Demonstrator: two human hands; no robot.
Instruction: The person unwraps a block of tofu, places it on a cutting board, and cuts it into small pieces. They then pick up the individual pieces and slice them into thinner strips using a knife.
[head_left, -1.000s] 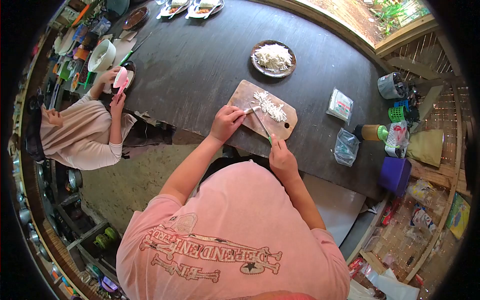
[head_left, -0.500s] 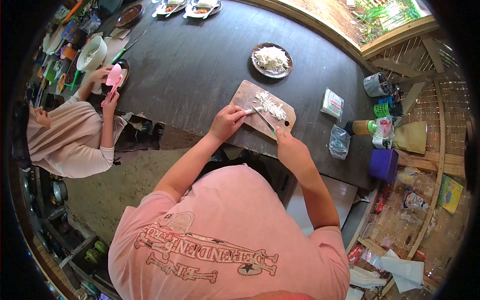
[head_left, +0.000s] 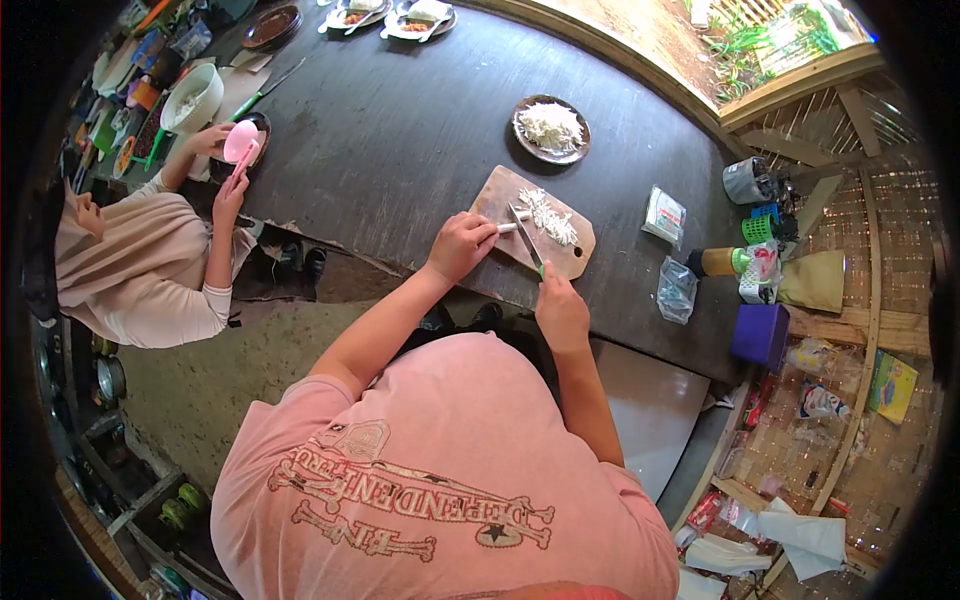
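The left hand (head_left: 466,246) has its fingers closed around a white stick (head_left: 507,228), pinching it against the cutting board (head_left: 493,204) at the centre of the frame. The right hand (head_left: 562,310) wraps the green handle of a knife (head_left: 527,241), its blade slanting up-left beside the stick's end. Both forearms reach up from the lower middle; pale strips (head_left: 551,220) lie right of the blade.

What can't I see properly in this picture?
In the head view:
- Most of the green knife handle: covered by the right hand.
- One end of the white stick: hidden by the left hand.
- Lettering on the white packet: too small to read.
- Food on the far plates: too small to name.
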